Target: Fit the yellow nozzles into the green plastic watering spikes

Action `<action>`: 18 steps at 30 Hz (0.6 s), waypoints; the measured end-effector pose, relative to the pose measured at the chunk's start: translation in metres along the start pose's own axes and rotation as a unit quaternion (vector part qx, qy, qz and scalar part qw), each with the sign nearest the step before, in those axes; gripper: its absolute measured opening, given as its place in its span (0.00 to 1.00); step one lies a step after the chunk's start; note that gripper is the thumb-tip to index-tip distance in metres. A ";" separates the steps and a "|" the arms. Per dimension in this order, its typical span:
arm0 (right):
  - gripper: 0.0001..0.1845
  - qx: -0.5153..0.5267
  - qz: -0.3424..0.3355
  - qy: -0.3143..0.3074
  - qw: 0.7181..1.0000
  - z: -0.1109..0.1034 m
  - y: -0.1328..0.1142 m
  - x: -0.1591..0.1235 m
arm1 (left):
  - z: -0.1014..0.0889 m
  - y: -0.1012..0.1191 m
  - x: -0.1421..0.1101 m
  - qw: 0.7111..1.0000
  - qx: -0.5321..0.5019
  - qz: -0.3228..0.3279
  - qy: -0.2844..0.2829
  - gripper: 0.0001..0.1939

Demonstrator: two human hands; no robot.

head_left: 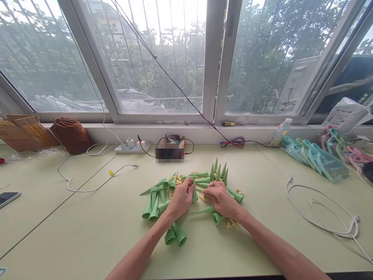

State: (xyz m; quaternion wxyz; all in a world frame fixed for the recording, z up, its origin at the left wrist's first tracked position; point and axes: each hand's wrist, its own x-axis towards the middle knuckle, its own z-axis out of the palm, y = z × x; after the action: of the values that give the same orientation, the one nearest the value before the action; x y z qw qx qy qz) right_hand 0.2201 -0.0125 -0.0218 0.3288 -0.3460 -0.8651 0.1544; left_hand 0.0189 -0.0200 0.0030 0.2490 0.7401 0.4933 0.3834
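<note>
Green plastic watering spikes (153, 208), cone-shaped with wide ribbed collars, lie in a loose pile in the middle of the table. Small yellow plastic pieces (232, 224) are scattered among them. My left hand (182, 197) is closed around a green spike (195, 195), its collar end showing below the fingers. Close by on the right, my right hand (220, 197) has its thumb and fingers pinched together. What it pinches is too small to make out; a yellow piece lies near those fingertips. Several spikes (216, 169) stand point-up behind my right hand.
White cables lie on the table (87, 237) at left and right. A power strip (132, 147), a small cardboard box (172, 142) and a coiled red-and-black wire (233, 142) are along the sill. Bagged teal plastic items (317, 157) and a bottle (281, 132) occupy the back right; a phone (9, 198) is far left.
</note>
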 end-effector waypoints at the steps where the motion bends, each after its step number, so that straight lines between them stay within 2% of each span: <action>1: 0.14 -0.003 0.005 0.005 1.000 0.000 0.000 0.000 | 0.000 0.001 0.000 1.000 0.002 0.001 -0.001 0.09; 9: 0.09 -0.029 0.024 0.031 0.999 -0.002 -0.005 0.001 | 0.000 0.004 -0.001 0.999 0.037 0.010 -0.016 0.09; 16: 0.04 -0.034 0.028 0.043 0.998 0.006 -0.009 -0.001 | -0.001 0.007 -0.002 0.998 0.060 0.019 -0.021 0.08; 18: 0.05 -0.035 0.035 0.042 0.998 0.007 -0.010 0.000 | -0.001 0.008 -0.002 0.997 0.067 0.023 -0.020 0.08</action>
State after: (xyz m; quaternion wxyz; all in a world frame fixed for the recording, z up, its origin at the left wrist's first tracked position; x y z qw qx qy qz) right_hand 0.2102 -0.0205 -0.0223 0.3472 -0.3933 -0.8428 0.1204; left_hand 0.0221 -0.0246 0.0084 0.1996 0.7736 0.4959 0.3403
